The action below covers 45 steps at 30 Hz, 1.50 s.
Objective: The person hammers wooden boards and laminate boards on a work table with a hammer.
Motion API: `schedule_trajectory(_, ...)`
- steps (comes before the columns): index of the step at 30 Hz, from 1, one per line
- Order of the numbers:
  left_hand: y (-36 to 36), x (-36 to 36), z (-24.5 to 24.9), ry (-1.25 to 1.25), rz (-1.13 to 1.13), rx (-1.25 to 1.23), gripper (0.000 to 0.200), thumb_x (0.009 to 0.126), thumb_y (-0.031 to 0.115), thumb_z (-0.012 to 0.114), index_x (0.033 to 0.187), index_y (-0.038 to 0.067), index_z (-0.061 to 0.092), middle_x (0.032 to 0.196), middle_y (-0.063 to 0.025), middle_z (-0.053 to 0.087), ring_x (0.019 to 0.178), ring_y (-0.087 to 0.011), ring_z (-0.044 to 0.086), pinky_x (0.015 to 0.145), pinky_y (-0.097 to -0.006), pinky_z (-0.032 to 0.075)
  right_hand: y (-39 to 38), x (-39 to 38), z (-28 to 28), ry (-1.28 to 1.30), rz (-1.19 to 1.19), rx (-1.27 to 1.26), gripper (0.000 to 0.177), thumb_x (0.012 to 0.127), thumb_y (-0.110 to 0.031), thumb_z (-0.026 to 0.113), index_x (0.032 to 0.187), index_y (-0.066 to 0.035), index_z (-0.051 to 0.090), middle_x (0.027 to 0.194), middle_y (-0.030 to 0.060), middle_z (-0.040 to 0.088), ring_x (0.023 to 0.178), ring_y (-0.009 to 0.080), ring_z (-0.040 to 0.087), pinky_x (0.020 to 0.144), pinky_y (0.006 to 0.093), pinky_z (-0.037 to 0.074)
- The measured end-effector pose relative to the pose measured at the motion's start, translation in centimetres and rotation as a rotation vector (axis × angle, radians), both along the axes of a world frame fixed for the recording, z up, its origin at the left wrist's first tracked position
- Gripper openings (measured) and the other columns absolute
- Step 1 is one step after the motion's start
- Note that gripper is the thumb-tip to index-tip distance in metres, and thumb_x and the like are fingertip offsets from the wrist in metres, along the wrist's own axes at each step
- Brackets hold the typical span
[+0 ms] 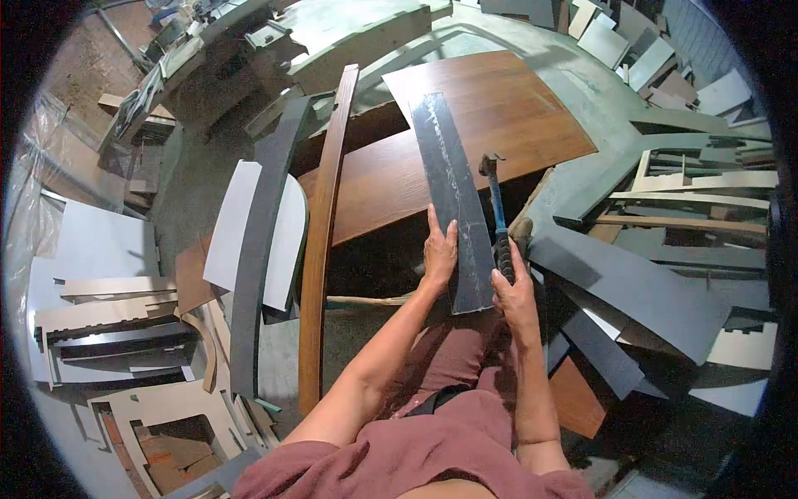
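My left hand (440,256) grips the left edge of a long dark grey board (449,179) near its lower end. A whitish, rough streak runs down the board's face. In my right hand (515,293) is a claw hammer (497,204), held by its black grip with the head pointing away from me. The hammer lies just right of the dark board. Beneath and beyond them are wide brown wood-grain panels (499,108). A long narrow brown plank (327,224) stretches away on the left of my left hand.
Left of the plank are a dark strip (264,241) and a white panel (231,233). Cut-out cream boards (125,407) lie at lower left. Grey panels (632,283) and stacked strips (698,220) crowd the right side. A cluttered bench (366,50) stands at the back.
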<state>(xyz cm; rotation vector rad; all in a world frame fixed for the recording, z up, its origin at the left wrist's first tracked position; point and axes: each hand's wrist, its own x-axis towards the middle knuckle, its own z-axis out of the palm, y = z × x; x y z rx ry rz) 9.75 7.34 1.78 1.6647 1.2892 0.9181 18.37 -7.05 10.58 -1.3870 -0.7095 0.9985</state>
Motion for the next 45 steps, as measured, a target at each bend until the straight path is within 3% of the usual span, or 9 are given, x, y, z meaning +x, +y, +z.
schedule_trajectory(16, -6.4, -1.1, 0.1, 0.201, -0.101, 0.182, 0.095, 0.074, 0.028, 0.072, 0.139, -0.004, 0.011, 0.129, -0.0257, 0.028, 0.119, -0.0418, 0.035, 0.099, -0.0429, 0.034, 2.0, 0.6, -3.0, -0.019, 0.015, -0.037, 0.060, 0.085, -0.007, 0.054, 0.140, -0.014, 0.032, 0.079, -0.0006, 0.055, 0.051, 0.0052, 0.042, 0.045, 0.0215, 0.037)
schedule_trajectory(21, -6.2, -1.2, -0.9, 0.190, -0.102, 0.218, 0.093, 0.074, 0.024, 0.071, 0.139, -0.004, 0.011, 0.131, -0.0248, 0.028, 0.120, -0.0409, 0.035, 0.100, -0.0420, 0.033, 2.6, 0.1, -3.3, -0.353, 0.023, -0.143, 0.060, 0.082, -0.008, 0.057, 0.138, -0.009, 0.035, 0.097, 0.0127, 0.063, 0.074, 0.0159, 0.061, 0.067, 0.0296, 0.049)
schedule_trajectory(24, -6.2, -1.3, -1.3, 0.169, -0.112, 0.245, 0.090, 0.075, 0.020, 0.069, 0.139, -0.004, 0.010, 0.131, -0.0247, 0.027, 0.120, -0.0407, 0.035, 0.101, -0.0411, 0.033, 2.3, -1.0, -1.4, -0.226, 0.063, -0.072, 0.060, 0.082, -0.008, 0.058, 0.138, -0.008, 0.035, 0.108, 0.0162, 0.061, 0.091, 0.0183, 0.060, 0.079, 0.0310, 0.047)
schedule_trajectory(25, -6.2, -1.4, -1.3, 0.178, -0.115, 0.255, 0.089, 0.075, 0.018, 0.067, 0.140, -0.004, 0.010, 0.132, -0.0247, 0.027, 0.121, -0.0406, 0.035, 0.101, -0.0408, 0.033, 2.5, -1.2, -1.8, -0.226, 0.064, -0.073, 0.060, 0.082, -0.008, 0.058, 0.138, -0.008, 0.035, 0.108, 0.0162, 0.061, 0.091, 0.0183, 0.060, 0.079, 0.0310, 0.047)
schedule_trajectory(27, -6.3, -1.4, -1.3, 0.185, -0.118, 0.266, 0.088, 0.075, 0.015, 0.065, 0.140, -0.004, 0.009, 0.132, -0.0247, 0.026, 0.121, -0.0405, 0.035, 0.101, -0.0405, 0.032, 3.0, -1.6, -3.0, -0.608, 0.012, 0.243, 0.059, 0.084, -0.006, 0.056, 0.139, -0.012, 0.034, 0.080, 0.0022, 0.054, 0.058, 0.0039, 0.043, 0.049, 0.0187, 0.038)
schedule_trajectory(35, -6.6, -2.2, -1.4, 0.164, -0.154, 0.303, 0.080, 0.081, 0.012, 0.056, 0.142, 0.001, 0.006, 0.133, -0.0252, 0.026, 0.124, -0.0396, 0.031, 0.104, -0.0410, 0.029, 3.2, -2.3, -5.1, -0.351, 0.132, 0.079, 0.058, 0.084, -0.009, 0.058, 0.138, -0.005, 0.034, 0.105, 0.0040, 0.054, 0.082, 0.0107, 0.051, 0.071, 0.0222, 0.044)
schedule_trajectory(36, -6.3, -2.1, -2.0, 0.150, -0.168, 0.277, 0.084, 0.078, 0.013, 0.059, 0.142, 0.001, 0.006, 0.134, -0.0259, 0.023, 0.125, -0.0409, 0.029, 0.105, -0.0412, 0.027, 2.7, -2.4, -3.7, -0.194, 0.157, -0.010, 0.059, 0.084, -0.017, 0.058, 0.137, -0.004, 0.034, 0.127, 0.0234, 0.049, 0.117, 0.0278, 0.048, 0.096, 0.0333, 0.038)
schedule_trajectory(40, -6.9, -1.8, -0.8, 0.206, -0.120, 0.287, 0.085, 0.075, 0.011, 0.062, 0.142, 0.003, 0.011, 0.138, -0.0307, 0.015, 0.124, -0.0479, 0.026, 0.102, -0.0466, 0.029, 1.2, -2.1, -2.9, -0.339, 0.115, 0.034, 0.058, 0.084, -0.011, 0.056, 0.137, -0.005, 0.034, 0.115, 0.0165, 0.056, 0.096, 0.0220, 0.058, 0.081, 0.0298, 0.046)
schedule_trajectory(45, -9.7, -3.6, 1.3, 0.310, -0.236, 0.356, 0.094, 0.072, 0.025, 0.071, 0.142, 0.004, 0.013, 0.141, -0.0304, 0.010, 0.124, -0.0487, 0.027, 0.101, -0.0507, 0.028, -2.4, -1.3, -1.1, 0.033, 0.048, -0.037, 0.059, 0.085, -0.005, 0.054, 0.139, -0.008, 0.031, 0.090, 0.0005, 0.053, 0.055, 0.0039, 0.041, 0.044, 0.0193, 0.036)
